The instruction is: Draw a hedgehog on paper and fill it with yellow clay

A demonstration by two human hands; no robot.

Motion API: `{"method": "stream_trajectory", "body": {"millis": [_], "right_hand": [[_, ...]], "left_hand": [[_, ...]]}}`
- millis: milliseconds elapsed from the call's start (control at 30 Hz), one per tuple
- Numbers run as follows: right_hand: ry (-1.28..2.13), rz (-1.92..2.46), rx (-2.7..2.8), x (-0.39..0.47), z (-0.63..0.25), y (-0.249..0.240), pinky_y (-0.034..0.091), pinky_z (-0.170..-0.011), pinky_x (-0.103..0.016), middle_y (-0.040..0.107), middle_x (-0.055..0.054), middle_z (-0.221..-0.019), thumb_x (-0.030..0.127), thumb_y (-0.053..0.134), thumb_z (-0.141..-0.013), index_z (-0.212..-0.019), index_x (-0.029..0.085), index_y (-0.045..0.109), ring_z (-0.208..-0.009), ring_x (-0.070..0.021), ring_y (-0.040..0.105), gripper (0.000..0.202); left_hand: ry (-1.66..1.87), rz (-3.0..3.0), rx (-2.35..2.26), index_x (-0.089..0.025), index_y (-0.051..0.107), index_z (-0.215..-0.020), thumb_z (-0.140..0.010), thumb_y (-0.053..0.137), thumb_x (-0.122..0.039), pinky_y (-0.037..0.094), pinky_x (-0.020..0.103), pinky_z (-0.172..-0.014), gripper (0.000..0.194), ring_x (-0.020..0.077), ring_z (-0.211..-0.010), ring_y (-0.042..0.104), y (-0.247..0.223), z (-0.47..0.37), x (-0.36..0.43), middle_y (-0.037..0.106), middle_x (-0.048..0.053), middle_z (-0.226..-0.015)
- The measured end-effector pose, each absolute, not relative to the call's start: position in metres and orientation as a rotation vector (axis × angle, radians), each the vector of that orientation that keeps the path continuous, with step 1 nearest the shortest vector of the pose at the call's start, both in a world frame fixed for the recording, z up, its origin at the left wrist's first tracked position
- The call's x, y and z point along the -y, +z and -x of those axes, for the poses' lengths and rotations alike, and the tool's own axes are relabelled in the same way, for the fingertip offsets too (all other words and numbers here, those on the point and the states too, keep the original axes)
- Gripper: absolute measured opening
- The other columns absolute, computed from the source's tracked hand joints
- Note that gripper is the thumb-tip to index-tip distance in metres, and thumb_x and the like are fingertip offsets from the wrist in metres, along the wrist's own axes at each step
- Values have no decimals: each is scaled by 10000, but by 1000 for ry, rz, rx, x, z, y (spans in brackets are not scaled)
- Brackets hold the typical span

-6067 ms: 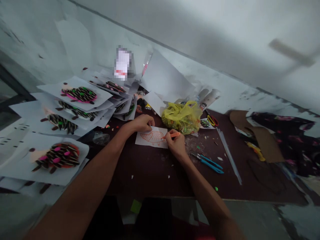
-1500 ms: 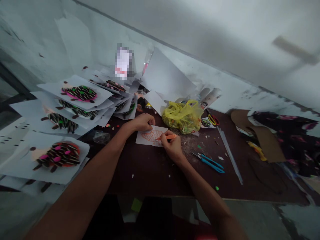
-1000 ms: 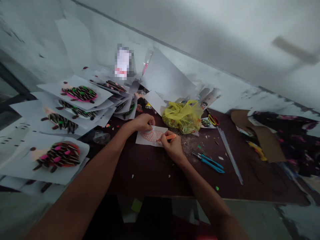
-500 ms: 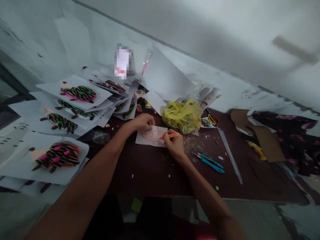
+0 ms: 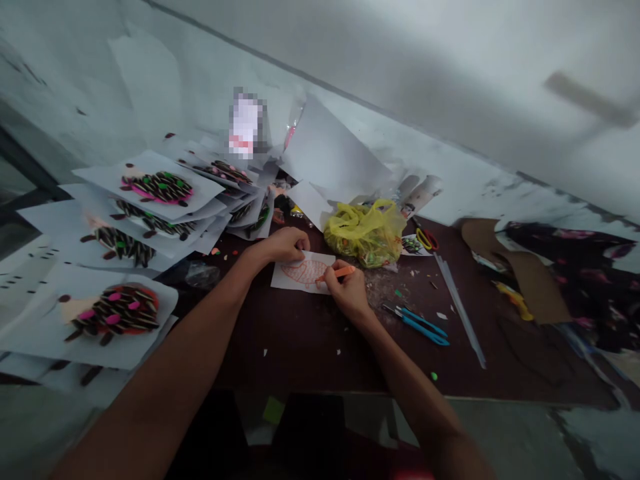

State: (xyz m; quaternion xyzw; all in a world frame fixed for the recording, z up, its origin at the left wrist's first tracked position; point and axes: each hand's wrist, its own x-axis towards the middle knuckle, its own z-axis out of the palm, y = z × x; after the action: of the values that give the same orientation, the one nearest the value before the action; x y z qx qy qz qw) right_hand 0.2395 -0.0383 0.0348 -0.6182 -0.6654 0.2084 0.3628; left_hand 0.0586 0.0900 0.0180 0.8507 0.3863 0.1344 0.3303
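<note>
A small white sheet of paper [image 5: 280, 280] lies on the dark table with an orange outline drawing of a rounded, patterned animal shape on it. My left hand [image 5: 287, 245] is closed at the top edge of this paper, its thumb pressing there and the other fingers curled. In my right hand [image 5: 349, 290] an orange marker [image 5: 345, 271] is pinched, with its tip down at the drawing's right end. That hand covers the paper's right corner. Close behind it sits a yellow plastic bag [image 5: 367, 233] with colourful bits inside.
Stacked sheets with hedgehog pictures [image 5: 115, 313] fill the left side. Blue-handled snips [image 5: 423, 325], clear sticks [image 5: 463, 313] and scissors with red and yellow handles [image 5: 427, 239] lie to the right. Brown cardboard [image 5: 535, 273] and dark flowered cloth [image 5: 575, 253] are at the far right.
My right hand and the marker have shifted slightly left and down over the drawing's right end. My left hand and the paper stay put.
</note>
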Motion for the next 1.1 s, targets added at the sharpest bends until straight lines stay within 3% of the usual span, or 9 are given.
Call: {"method": "stream_trajectory", "body": {"millis": [233, 567, 800, 1100], "right_hand": [[637, 1566, 1676, 37, -240, 36, 306, -497, -234, 503, 28, -515, 363, 481, -798, -590, 200, 555, -482, -102, 410, 274], [495, 1637, 1628, 34, -248, 38, 277, -488, -242, 441, 44, -485, 378, 471, -790, -560, 215, 502, -461, -99, 386, 283], [568, 1631, 1651, 36, -244, 36, 319, -503, -236, 515, 22, -524, 400, 475, -811, -603, 209, 526, -488, -110, 447, 287], [507, 1623, 1692, 35, -246, 37, 284, -498, -239, 469, 36, -504, 382, 473, -804, -576, 205, 522, -472, -98, 395, 293]], "left_hand": [[360, -2241, -1009, -158, 738, -903, -661, 599, -165, 434, 241, -667, 279, 168, -780, 616, 17, -59, -91, 728, 45, -868], [375, -2235, -1000, -168, 734, -886, -653, 607, -174, 432, 240, -666, 265, 171, -790, 617, 15, -59, -92, 730, 46, -881], [359, -2240, -998, -169, 729, -889, -665, 607, -167, 424, 224, -666, 254, 160, -789, 611, 16, -58, -92, 728, 37, -878], [344, -2226, -1014, -156, 742, -910, -644, 600, -154, 435, 254, -689, 301, 184, -809, 618, 20, -59, -89, 726, 54, -893]]}}
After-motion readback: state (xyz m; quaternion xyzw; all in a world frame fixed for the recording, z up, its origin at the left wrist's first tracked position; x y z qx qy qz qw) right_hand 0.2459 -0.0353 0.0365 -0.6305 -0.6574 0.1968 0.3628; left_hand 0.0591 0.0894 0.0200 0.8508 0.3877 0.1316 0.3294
